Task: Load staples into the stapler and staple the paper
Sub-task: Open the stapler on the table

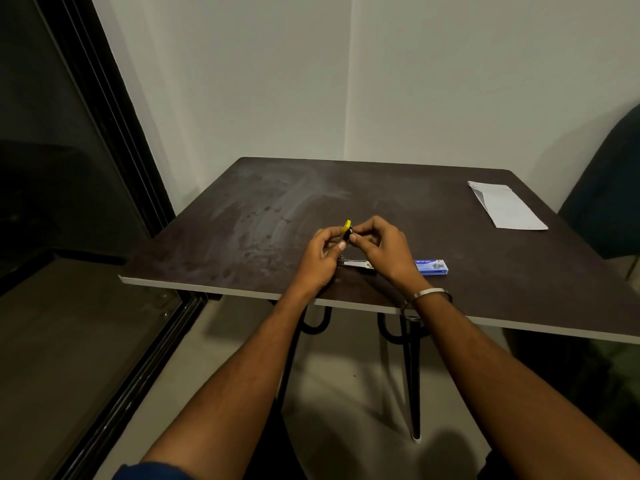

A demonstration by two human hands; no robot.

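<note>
My forearms reach in over the near edge of the table, a metal bangle on my right wrist. Just past that edge the stapler lies hinged open: its metal base rests on the tabletop between my wrists, while my left hand pinches the raised yellow top between thumb and fingers. My right hand has its fingertips closed at the dark magazine end; whether they already hold a strip of staples I cannot tell, it is too small to see. I judge I am at the loading step, and doing it well means keeping the top steady with my left while my right sets the strip straight into the channel, legs down, before closing it. The blue staple box sits just beside my right wrist, easy to knock with that arm. The paper lies well apart at the far right corner, so I must fetch it before stapling. A dark chair stands beyond it.
</note>
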